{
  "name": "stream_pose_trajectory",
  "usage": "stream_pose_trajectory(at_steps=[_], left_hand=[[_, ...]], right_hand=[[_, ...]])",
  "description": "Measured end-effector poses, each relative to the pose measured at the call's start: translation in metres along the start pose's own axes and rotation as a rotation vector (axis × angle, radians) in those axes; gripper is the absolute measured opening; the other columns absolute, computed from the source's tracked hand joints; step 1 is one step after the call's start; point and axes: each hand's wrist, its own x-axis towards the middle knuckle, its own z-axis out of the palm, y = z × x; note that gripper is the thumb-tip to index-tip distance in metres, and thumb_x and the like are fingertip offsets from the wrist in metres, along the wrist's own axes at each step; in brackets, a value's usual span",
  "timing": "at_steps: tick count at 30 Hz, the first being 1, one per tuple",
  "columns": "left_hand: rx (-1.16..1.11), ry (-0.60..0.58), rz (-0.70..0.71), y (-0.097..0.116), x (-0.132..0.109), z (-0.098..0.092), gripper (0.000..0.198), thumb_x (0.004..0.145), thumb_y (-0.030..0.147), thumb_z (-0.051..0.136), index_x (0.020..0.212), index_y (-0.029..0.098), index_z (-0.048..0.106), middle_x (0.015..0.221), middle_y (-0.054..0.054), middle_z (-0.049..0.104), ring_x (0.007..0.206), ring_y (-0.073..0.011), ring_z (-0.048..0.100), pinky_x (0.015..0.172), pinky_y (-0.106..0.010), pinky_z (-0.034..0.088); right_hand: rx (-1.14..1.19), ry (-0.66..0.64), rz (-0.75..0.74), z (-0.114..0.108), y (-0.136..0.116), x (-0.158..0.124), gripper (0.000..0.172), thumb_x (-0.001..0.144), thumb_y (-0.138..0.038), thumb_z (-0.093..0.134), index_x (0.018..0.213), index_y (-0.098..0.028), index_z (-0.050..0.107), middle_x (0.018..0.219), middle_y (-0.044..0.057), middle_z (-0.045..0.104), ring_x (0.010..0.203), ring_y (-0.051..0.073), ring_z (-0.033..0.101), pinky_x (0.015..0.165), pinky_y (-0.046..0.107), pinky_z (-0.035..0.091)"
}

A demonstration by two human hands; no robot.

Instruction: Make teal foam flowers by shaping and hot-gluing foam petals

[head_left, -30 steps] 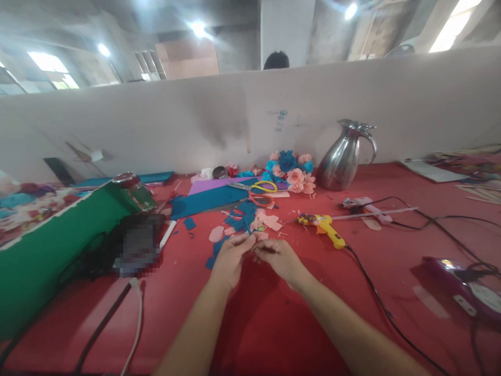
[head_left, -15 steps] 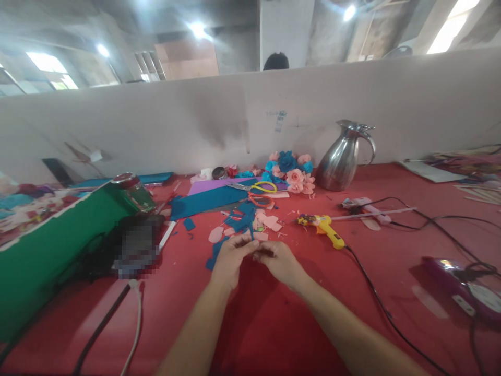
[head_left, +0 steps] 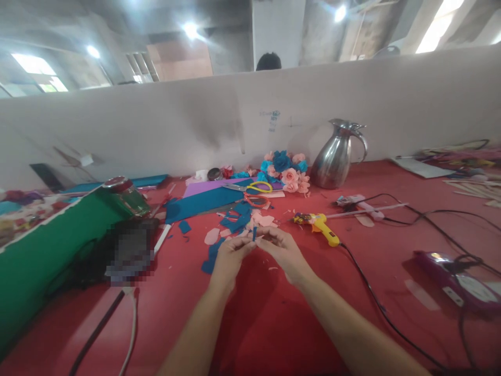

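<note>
A small strip of dark blue paper [head_left: 254, 233] stands upright between the fingertips of both hands, over the red table. My left hand [head_left: 234, 257] is closed, its thumb and fingers pinching the strip from the left. From the right, my right hand [head_left: 282, 251] pinches the same piece, its fingertips meeting those of the left. Just beyond the hands lie blue paper scraps [head_left: 239, 218] and pink paper scraps [head_left: 263, 219]. A larger blue piece [head_left: 210, 257] sits left of my left hand.
Behind the scraps lie scissors [head_left: 258, 188] on blue paper sheets [head_left: 195, 203]. Pink and blue paper flowers [head_left: 287, 169] stand beside a metal jug [head_left: 334, 156]. To the right is a yellow glue gun [head_left: 325, 231] with its cord. A green box [head_left: 47, 266] and a jar [head_left: 127, 196] stand left.
The fingers of my right hand have risen and shifted round the blue strip, which shows more plainly between the fingertips. The whole view has shifted slightly.
</note>
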Motion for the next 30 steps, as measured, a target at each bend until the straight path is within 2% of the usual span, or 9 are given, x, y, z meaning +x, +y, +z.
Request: stream_pose_trajectory(at_steps=[6, 11, 14, 18, 22, 24, 26, 28, 30], left_hand=[[0.073, 0.045, 0.036, 0.000, 0.002, 0.001, 0.015, 0.058, 0.029, 0.077, 0.066, 0.017, 0.073, 0.068, -0.002, 0.068, 0.065, -0.0148, 0.056, 0.066, -0.025, 0.042], [0.126, 0.046, 0.070, -0.002, 0.003, 0.000, 0.018, 0.061, 0.033, 0.074, 0.066, 0.016, 0.073, 0.066, -0.002, 0.067, 0.065, -0.0155, 0.056, 0.066, -0.026, 0.042], [0.155, 0.035, 0.083, -0.004, 0.004, -0.001, 0.018, 0.063, 0.033, 0.073, 0.067, 0.016, 0.073, 0.067, -0.003, 0.068, 0.066, -0.0160, 0.056, 0.066, -0.027, 0.042], [0.178, 0.045, 0.100, -0.006, 0.005, -0.002, 0.016, 0.062, 0.031, 0.073, 0.069, 0.016, 0.074, 0.067, -0.002, 0.067, 0.066, -0.0153, 0.055, 0.068, -0.026, 0.041], [0.199, 0.046, 0.105, -0.006, 0.005, -0.001, 0.015, 0.063, 0.030, 0.072, 0.069, 0.016, 0.074, 0.068, -0.002, 0.067, 0.069, -0.0164, 0.055, 0.071, -0.027, 0.041], [0.183, 0.042, 0.094, -0.005, 0.005, 0.000, 0.016, 0.063, 0.031, 0.073, 0.068, 0.016, 0.074, 0.067, -0.002, 0.066, 0.068, -0.0162, 0.055, 0.069, -0.027, 0.041], [0.155, 0.047, 0.087, -0.004, 0.004, 0.001, 0.015, 0.062, 0.031, 0.073, 0.067, 0.016, 0.073, 0.065, -0.002, 0.066, 0.066, -0.0150, 0.054, 0.068, -0.026, 0.040], [0.134, 0.070, 0.087, -0.004, 0.004, 0.001, 0.014, 0.062, 0.030, 0.074, 0.066, 0.017, 0.073, 0.064, 0.000, 0.065, 0.065, -0.0137, 0.053, 0.067, -0.025, 0.040], [0.134, 0.075, 0.089, -0.005, 0.003, 0.001, 0.014, 0.062, 0.030, 0.074, 0.067, 0.017, 0.073, 0.066, 0.000, 0.066, 0.066, -0.0137, 0.053, 0.068, -0.025, 0.040]], right_hand=[[0.185, 0.007, -0.017, 0.001, -0.005, -0.001, 0.014, 0.063, -0.029, 0.072, 0.069, -0.019, 0.064, 0.070, 0.000, 0.062, 0.069, 0.014, 0.056, 0.070, 0.028, 0.043], [0.205, 0.028, 0.052, 0.001, -0.009, -0.002, 0.019, 0.059, -0.028, 0.074, 0.073, -0.019, 0.064, 0.069, -0.002, 0.060, 0.065, 0.012, 0.052, 0.063, 0.025, 0.040], [0.227, -0.031, 0.103, 0.000, -0.009, -0.001, 0.020, 0.059, -0.027, 0.075, 0.075, -0.018, 0.066, 0.069, -0.001, 0.060, 0.065, 0.012, 0.051, 0.062, 0.025, 0.039], [0.441, -0.094, 0.096, -0.004, -0.007, 0.000, 0.019, 0.062, -0.025, 0.073, 0.078, -0.020, 0.065, 0.068, -0.003, 0.059, 0.058, 0.009, 0.048, 0.057, 0.023, 0.035], [0.346, -0.038, 0.145, -0.005, -0.006, 0.001, 0.020, 0.060, -0.021, 0.073, 0.079, -0.019, 0.067, 0.070, -0.002, 0.061, 0.057, 0.008, 0.048, 0.056, 0.023, 0.035], [0.316, -0.087, 0.153, -0.005, -0.008, 0.001, 0.019, 0.060, -0.020, 0.073, 0.079, -0.018, 0.068, 0.071, -0.001, 0.062, 0.058, 0.009, 0.049, 0.056, 0.022, 0.035], [0.405, -0.122, 0.109, -0.007, -0.011, 0.001, 0.020, 0.062, -0.021, 0.071, 0.082, -0.019, 0.068, 0.072, -0.001, 0.063, 0.058, 0.009, 0.051, 0.055, 0.023, 0.035], [0.498, -0.087, 0.050, -0.009, -0.014, 0.001, 0.022, 0.064, -0.023, 0.071, 0.085, -0.021, 0.067, 0.076, -0.001, 0.065, 0.056, 0.009, 0.051, 0.053, 0.023, 0.035], [0.465, -0.026, 0.054, -0.010, -0.014, 0.002, 0.022, 0.063, -0.024, 0.071, 0.085, -0.021, 0.066, 0.077, -0.001, 0.065, 0.054, 0.008, 0.050, 0.053, 0.023, 0.034]])
